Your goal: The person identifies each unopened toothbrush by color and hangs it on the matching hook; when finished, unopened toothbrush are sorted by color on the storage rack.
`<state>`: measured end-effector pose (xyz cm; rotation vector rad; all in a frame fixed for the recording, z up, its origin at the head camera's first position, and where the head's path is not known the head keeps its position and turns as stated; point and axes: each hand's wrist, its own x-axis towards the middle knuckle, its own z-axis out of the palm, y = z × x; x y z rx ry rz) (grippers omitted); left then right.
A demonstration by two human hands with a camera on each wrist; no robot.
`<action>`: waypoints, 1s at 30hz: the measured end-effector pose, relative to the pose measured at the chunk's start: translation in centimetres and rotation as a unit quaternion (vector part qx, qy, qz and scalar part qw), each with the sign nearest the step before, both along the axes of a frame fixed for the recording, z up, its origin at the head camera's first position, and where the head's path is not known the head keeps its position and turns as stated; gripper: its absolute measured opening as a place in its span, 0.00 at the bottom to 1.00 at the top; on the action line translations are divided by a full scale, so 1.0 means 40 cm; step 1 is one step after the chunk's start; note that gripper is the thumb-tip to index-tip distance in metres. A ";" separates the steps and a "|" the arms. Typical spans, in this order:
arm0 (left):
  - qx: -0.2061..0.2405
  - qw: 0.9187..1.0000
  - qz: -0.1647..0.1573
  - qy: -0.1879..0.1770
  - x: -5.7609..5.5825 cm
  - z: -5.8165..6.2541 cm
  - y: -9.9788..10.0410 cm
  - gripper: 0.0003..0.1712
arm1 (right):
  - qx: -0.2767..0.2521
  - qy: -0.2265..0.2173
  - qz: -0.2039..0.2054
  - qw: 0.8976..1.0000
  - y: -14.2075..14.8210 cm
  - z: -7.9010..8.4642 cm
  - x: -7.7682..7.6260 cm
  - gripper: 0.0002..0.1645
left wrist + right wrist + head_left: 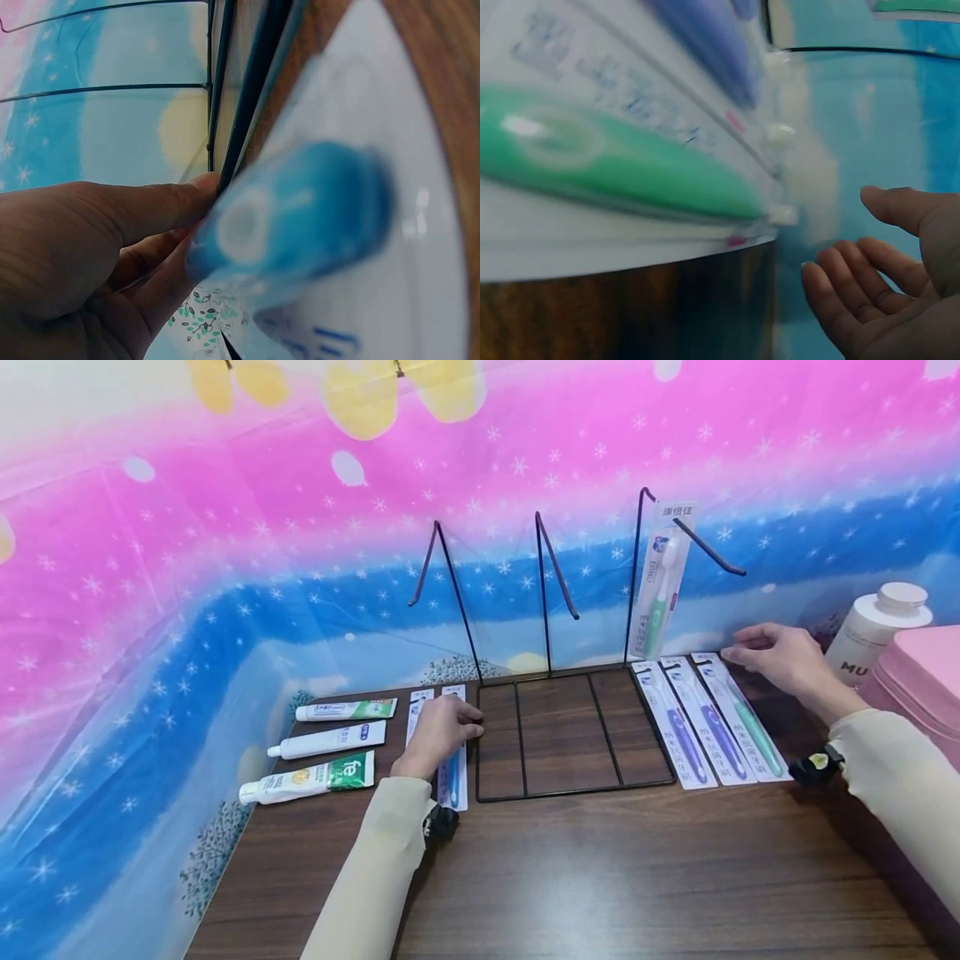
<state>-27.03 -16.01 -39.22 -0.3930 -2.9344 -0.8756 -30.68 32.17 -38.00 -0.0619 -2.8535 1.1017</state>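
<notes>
One wire rack [606, 731] stands mid-frame, my left grip [435, 735] at its left edge, probably to steady it, though I can't tell whether I'm pinching; its upper-right hook [699, 542] holds the packaged toothbrush [660, 589] upright, near my relaxed, empty right grip [783, 662].

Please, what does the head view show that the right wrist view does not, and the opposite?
Only the head view: the left hand, three toothpaste tubes, the white bottle and the pink case.

Only the right wrist view: the four fingertips of the right hand separately, thumb clearly apart.

Both: the right hand itself, a green toothbrush, a purple toothbrush, part of the wire rack and the blue backdrop.
</notes>
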 end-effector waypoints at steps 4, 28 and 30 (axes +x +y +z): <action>-0.002 1.000 0.005 -0.005 0.000 -0.003 0.002 0.12 | -0.003 -0.038 0.008 0.999 0.014 -0.029 -0.007 0.47; 0.000 1.000 0.001 0.006 0.004 -0.002 0.002 0.11 | 0.019 -0.058 -0.005 0.998 -0.003 -0.059 -0.014 0.40; -0.001 1.000 0.000 0.007 0.004 -0.001 0.003 0.11 | 0.014 -0.053 -0.011 0.998 -0.003 -0.060 -0.012 0.39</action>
